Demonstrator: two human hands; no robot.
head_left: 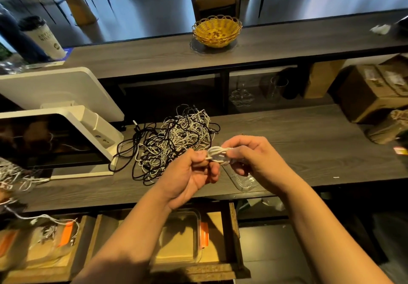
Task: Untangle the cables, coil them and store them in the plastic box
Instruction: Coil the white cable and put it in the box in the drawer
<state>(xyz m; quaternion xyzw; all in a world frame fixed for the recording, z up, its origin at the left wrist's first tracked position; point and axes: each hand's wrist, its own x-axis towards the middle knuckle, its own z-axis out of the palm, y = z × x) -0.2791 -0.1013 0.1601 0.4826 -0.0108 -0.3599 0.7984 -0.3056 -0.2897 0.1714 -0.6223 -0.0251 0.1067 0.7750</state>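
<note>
I hold white coil (217, 155) between both grips: left hand (191, 173) pinching end, right hand (249, 154) clamping loops; tangled cables (174, 140) beyond, plastic box (244, 183) beneath.

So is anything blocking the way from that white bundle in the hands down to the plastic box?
Nothing visible does. Both hands hold the white coil above the counter's front edge, and the clear plastic box sits open-topped in the drawer just below.
</note>
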